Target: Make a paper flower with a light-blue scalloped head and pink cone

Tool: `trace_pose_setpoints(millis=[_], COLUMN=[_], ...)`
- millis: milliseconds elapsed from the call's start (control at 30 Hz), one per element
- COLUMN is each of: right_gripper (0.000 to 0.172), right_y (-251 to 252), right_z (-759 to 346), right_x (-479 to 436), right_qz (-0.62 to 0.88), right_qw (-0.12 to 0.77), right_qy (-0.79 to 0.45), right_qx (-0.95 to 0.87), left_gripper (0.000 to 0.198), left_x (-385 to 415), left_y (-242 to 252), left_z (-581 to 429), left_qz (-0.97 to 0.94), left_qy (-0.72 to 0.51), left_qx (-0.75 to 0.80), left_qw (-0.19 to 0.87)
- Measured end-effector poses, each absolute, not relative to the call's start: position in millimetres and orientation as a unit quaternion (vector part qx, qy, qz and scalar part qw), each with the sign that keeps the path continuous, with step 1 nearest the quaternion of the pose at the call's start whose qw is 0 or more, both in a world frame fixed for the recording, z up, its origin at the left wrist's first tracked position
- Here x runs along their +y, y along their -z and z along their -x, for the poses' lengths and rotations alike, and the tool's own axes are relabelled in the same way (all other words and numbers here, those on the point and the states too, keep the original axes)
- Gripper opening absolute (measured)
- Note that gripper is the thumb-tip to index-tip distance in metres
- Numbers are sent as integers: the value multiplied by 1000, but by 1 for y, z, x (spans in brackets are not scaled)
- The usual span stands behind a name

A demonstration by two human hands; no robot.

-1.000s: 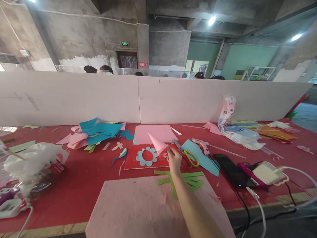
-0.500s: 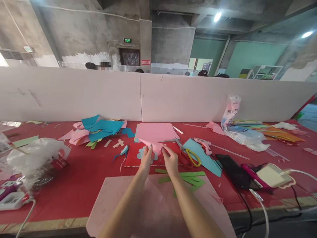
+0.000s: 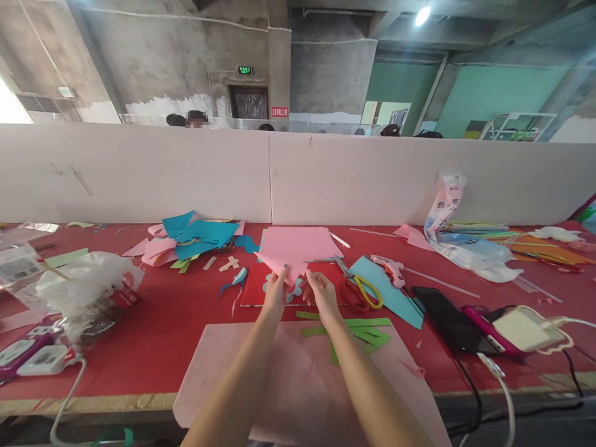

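A small folded piece of pink paper (image 3: 292, 272) is held up in front of me, its pointed end toward the left. My left hand (image 3: 275, 293) pinches its lower edge between thumb and fingers. At its right corner, my right hand (image 3: 322, 297) is closed with thumb and fingertips together on the edge. Beneath both hands lies a red board (image 3: 251, 295) with a pale blue flower shape, partly hidden. A pink sheet (image 3: 302, 241) rests just behind. Scissors with yellow handles (image 3: 367, 292) lie to the right of my right hand.
Green strips (image 3: 370, 335) lie on a pink mat (image 3: 214, 372) under my forearms. To the right are a glue gun (image 3: 393, 272), blue paper (image 3: 405, 304) and a black phone-like slab (image 3: 442, 320). Blue scraps (image 3: 205, 234) and a plastic-wrapped cup (image 3: 93, 304) sit left. A white partition (image 3: 186, 177) stands behind.
The pink paper has been turned, so more of its flat face shows and it hangs to a point between my hands. The view has shifted slightly; both hands stay close together.
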State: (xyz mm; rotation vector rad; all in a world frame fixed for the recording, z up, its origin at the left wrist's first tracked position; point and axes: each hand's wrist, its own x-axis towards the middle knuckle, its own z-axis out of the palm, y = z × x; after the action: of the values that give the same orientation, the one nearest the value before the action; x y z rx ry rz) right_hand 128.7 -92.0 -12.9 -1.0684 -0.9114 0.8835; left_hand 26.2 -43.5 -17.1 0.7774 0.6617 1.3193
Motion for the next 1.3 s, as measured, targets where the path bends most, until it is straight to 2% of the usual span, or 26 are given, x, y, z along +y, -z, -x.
trace_pose_setpoints(millis=[200, 367, 433, 600, 767, 1000, 1300], right_gripper=[32, 27, 28, 37, 37, 30, 33], right_y=[13, 11, 10, 13, 15, 14, 20], right_z=[-129, -129, -129, -128, -128, -129, -130], right_x=[-93, -97, -98, -95, -93, -92, -89], right_qz=[514, 547, 538, 496, 434, 369, 370], right_qw=[662, 651, 659, 664, 677, 697, 689], right_qy=[-342, -202, -199, -355, -459, -497, -514], right_qx=[-425, -487, -487, -432, -377, -361, -352], left_gripper=[30, 34, 35, 32, 35, 37, 32], left_x=[-52, -56, -54, -47, -47, -48, -54], left_y=[12, 9, 9, 15, 16, 13, 9], left_z=[-32, -32, -30, -27, -30, -29, -29], left_qz=[-449, -500, -495, -437, -399, -331, -319], left_qy=[-621, -630, -635, -627, -619, -596, -540], left_qx=[351, 336, 335, 358, 306, 261, 270], left_qw=[537, 490, 489, 535, 603, 683, 730])
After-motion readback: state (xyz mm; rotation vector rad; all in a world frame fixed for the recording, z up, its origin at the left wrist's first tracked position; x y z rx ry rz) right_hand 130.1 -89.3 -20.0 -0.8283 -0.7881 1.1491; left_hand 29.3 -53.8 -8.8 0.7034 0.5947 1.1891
